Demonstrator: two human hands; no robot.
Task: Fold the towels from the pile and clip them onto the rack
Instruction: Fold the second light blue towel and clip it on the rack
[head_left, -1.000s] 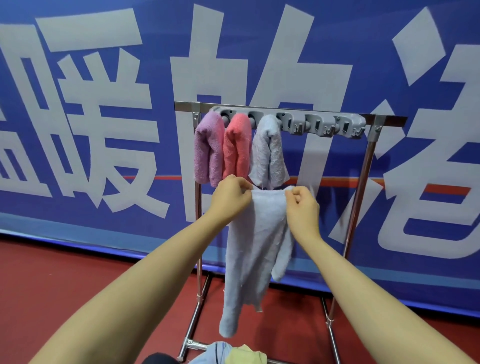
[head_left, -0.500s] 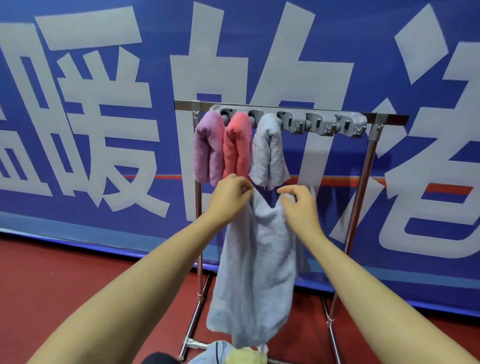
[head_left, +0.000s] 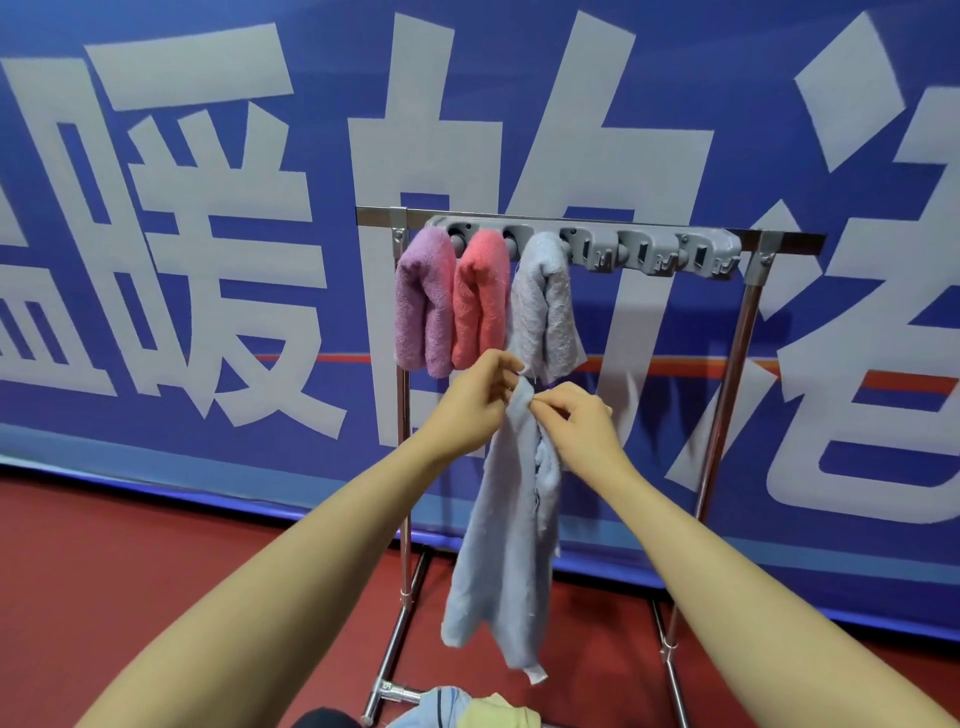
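A pale blue towel (head_left: 506, 561) hangs long and narrow in front of the metal rack (head_left: 737, 364). My left hand (head_left: 475, 397) pinches its top edge from the left. My right hand (head_left: 576, 421) pinches the same top edge from the right, and the two hands almost touch. Above them, on the grey clip bar (head_left: 649, 252), hang three folded towels: a purple towel (head_left: 423, 306), a pink towel (head_left: 480, 306) and a grey-blue towel (head_left: 545, 312). The clips to the right of them hold nothing. The pile (head_left: 467, 712) of more towels shows at the bottom edge.
A big blue banner (head_left: 208, 208) with white characters stands right behind the rack. The floor (head_left: 130, 561) is red. The rack's feet (head_left: 389, 696) reach toward me, beside the pile.
My hands have come together, bringing the towel's two top corners close. The towel, spread wide before, now hangs narrow and doubled lengthwise.
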